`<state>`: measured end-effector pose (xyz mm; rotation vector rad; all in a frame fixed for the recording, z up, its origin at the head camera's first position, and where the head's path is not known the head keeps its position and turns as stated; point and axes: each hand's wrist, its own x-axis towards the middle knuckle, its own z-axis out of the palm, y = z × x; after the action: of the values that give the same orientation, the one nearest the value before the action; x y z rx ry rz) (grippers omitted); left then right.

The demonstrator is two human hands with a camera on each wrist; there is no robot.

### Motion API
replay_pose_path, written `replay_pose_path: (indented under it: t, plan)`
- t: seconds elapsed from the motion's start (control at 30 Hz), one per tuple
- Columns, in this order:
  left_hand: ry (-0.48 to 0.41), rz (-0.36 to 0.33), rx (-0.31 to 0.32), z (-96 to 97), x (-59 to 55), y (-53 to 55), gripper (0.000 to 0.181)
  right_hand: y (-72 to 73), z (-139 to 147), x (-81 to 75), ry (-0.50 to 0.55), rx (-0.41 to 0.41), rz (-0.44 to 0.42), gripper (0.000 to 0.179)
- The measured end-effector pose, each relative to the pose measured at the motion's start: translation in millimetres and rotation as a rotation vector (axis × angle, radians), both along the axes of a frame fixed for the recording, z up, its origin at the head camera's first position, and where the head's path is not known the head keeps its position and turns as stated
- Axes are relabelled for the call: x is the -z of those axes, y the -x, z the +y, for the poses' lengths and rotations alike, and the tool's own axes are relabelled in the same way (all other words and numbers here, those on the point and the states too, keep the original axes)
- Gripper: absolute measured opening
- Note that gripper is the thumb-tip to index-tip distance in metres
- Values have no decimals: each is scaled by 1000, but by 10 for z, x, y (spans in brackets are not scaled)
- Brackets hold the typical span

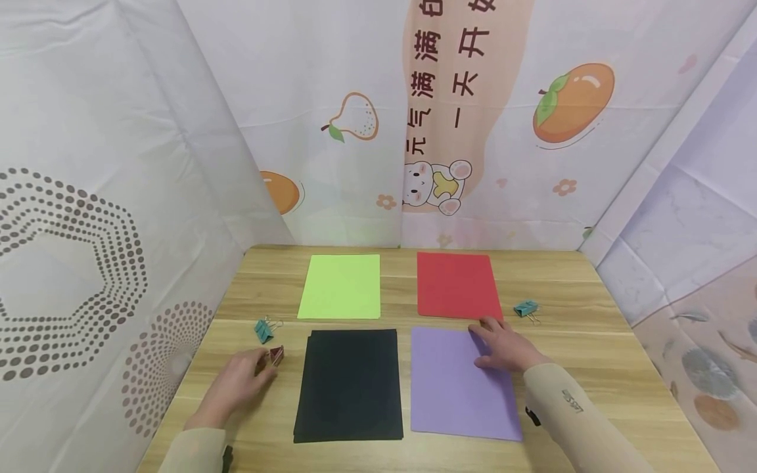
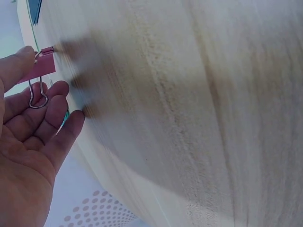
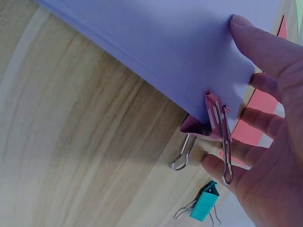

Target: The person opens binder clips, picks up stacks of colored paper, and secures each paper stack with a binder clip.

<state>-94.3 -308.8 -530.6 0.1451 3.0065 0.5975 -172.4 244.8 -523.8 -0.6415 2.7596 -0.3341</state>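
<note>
ok so i'm standing by this wooden table (image 1: 627, 381) watching someone with a bunch of coloured paper. their left hand (image 1: 236, 382) is pinching a pink binder clip (image 2: 43, 67) between thumb and fingers, off to the left of the black sheets (image 1: 352, 387). a teal clip (image 1: 263, 331) lies just past those fingertips. the right hand (image 1: 506, 347) isn't clenched, fingers spread loosely at the far right corner of the purple sheets (image 1: 458, 391), thumb over the top of them. there's a second pink clip (image 3: 215, 118) sitting on that same corner, right by the palm, wire handles sticking outward. another teal clip (image 1: 525, 308) is lying beyond the right hand, near the red sheets (image 1: 457, 286). lime green sheets (image 1: 342, 286) are behind the black ones.
</note>
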Motion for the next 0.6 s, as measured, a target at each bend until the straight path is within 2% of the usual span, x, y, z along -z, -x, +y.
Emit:
replay_pose_path:
  t: [0.27,0.6]
  plan:
    - [33,5,23,12,24,9,17,-10,8,16,14,8,-4,75]
    - [112,-8,33,39,15,-13,31,-15,23,29,22,8,-5,74]
